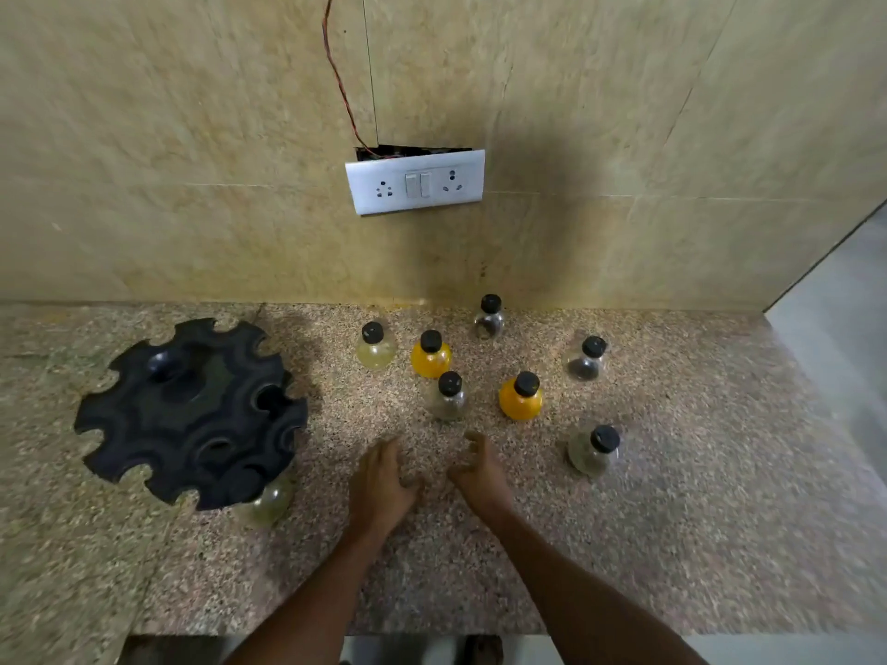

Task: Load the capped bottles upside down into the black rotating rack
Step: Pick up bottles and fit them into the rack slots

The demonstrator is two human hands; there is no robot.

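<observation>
Where the granite counter [672,544] meets the tiled wall [192,136]: one black rotating rack [192,415], left, with a pale bottle [266,503] seated at its near rim; seven capped bottles upright to its right, two orange [431,360] [521,400], the rest clear or pale; left hand [379,482] and right hand [480,472] near centre, fingers loosely curled, both empty; a socket plate [415,182] on the wall.

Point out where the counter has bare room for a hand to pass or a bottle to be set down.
Bare counter lies right of the right hand, toward the near edge past the nearest clear bottle. A bare strip also runs between the black rack and the left hand. Crowded: the cluster around the two orange bottles.
</observation>
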